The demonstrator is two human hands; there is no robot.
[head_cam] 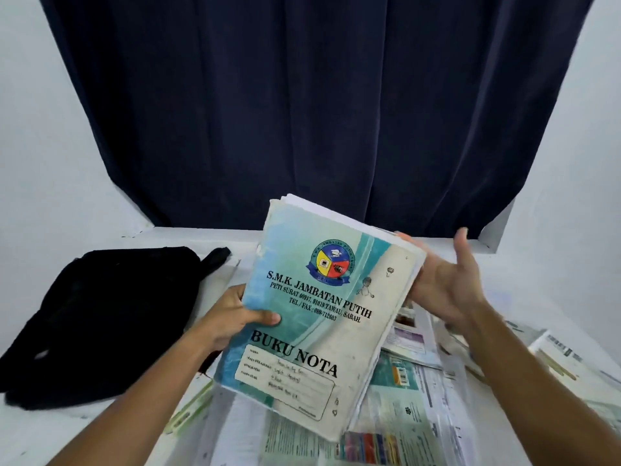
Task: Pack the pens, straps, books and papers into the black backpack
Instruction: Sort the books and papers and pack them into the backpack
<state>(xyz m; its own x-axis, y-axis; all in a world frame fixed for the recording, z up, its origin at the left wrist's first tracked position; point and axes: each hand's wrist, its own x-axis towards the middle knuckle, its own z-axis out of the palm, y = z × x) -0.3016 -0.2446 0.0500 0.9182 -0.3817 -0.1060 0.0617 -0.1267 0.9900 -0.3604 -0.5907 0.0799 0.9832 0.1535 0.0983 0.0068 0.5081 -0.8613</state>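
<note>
A stack of notebooks and papers (319, 317), topped by a worn teal "BUKU NOTA" cover, is lifted above the table in the middle of the view. My left hand (232, 317) grips its left edge, thumb across the cover. My right hand (447, 284) is at the stack's right edge with fingers straight and palm turned toward it, touching the side. The black backpack (100, 317) lies flat on the table to the left, apart from the stack. No pens are visible.
Loose printed papers and booklets (413, 381) are strewn over the white table (84, 428) under and right of the stack. A dark blue curtain (302, 95) hangs behind the table, with white wall on both sides.
</note>
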